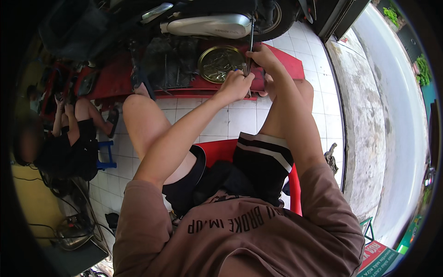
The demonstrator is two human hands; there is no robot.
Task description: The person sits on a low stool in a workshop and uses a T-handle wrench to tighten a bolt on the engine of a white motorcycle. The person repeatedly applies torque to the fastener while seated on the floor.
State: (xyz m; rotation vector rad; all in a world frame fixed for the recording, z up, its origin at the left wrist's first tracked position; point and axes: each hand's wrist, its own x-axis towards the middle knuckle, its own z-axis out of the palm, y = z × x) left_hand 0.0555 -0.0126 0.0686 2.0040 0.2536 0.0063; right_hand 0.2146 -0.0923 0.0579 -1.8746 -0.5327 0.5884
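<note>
A long thin metal rod stands nearly upright in front of the motorbike's silver cover. My right hand is closed, its fingers around the rod's lower part. Just below and to the left, my left hand is closed at a short grey metal piece. Whether that piece belongs to the rod, I cannot tell; the fingers hide most of it. Beside my left hand lies a round gold-rimmed tray with several small metal parts in it.
A red platform runs under the motorbike, whose tyre is behind my hands. Dark parts and tools lie left of the tray. At far left another person sits by a blue stool. I sit on a red chair.
</note>
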